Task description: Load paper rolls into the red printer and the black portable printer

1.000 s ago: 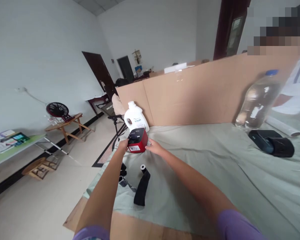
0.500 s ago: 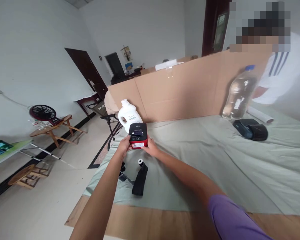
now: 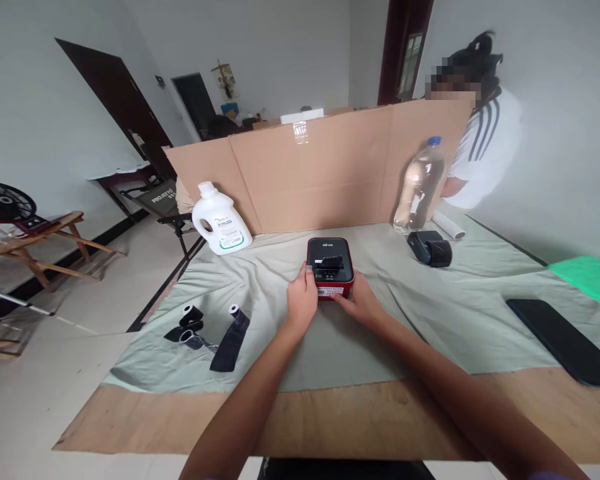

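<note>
Between my two hands is a small label printer (image 3: 336, 251), boxy, with a black top and red sides. It appears to rest on the green cloth (image 3: 300, 360) near the middle of the table. My left hand (image 3: 303, 293) grips its left side, with the thumb up by the top edge. The right hand (image 3: 363, 303) holds the right side and front corner, its thumb near a white label. Left of my hands lie a partly unrolled black ribbon roll (image 3: 230, 343) and a second tangle of black ribbon (image 3: 191, 320).
A white jug (image 3: 223, 223) stands back left, before a cardboard screen (image 3: 320, 180). Back right are a clear bottle (image 3: 420, 187), a black roll-shaped item (image 3: 433, 250) and a white tube (image 3: 449, 225). A black phone (image 3: 563, 340) lies right. Beyond the screen is a person (image 3: 487, 147).
Both hands have carried the label printer rightward, from in front of the white jug to mid-table. The view has turned right and now includes the phone.
</note>
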A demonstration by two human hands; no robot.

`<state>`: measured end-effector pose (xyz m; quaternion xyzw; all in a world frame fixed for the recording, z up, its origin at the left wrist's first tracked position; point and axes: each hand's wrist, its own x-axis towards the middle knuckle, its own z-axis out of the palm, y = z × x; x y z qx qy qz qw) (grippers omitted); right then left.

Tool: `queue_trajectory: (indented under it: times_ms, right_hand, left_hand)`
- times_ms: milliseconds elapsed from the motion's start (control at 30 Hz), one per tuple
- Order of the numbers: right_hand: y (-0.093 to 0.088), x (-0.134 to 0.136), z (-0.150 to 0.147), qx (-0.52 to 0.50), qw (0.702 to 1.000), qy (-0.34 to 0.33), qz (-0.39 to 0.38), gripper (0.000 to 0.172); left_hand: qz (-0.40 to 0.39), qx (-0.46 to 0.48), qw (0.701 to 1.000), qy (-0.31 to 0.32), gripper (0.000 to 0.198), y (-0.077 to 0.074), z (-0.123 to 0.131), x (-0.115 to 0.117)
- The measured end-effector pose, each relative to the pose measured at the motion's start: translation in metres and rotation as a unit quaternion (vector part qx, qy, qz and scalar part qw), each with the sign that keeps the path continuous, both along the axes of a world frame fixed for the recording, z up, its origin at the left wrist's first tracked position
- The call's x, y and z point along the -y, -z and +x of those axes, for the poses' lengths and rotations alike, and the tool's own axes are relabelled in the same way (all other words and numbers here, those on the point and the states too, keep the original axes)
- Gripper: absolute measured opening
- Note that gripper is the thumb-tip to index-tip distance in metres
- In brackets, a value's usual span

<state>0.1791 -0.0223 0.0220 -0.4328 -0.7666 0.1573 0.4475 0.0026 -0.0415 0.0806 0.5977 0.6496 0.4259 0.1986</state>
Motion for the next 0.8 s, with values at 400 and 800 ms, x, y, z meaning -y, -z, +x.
queue_trajectory:
  times_ms: [400, 800]
  right_hand:
    - [0.023, 0.014, 0.011, 0.056, 0.997, 0.049, 0.014, 0.084]
    - [0.019, 0.021, 0.007, 0.054, 0.996, 0.064, -0.017, 0.089]
  left_hand:
    - [-0.02, 0.073, 0.997, -0.029, 0.052, 0.046, 0.01, 0.006]
    - [0.053, 0.079, 0.995, 0.019, 0.051, 0.051, 0.002, 0.01]
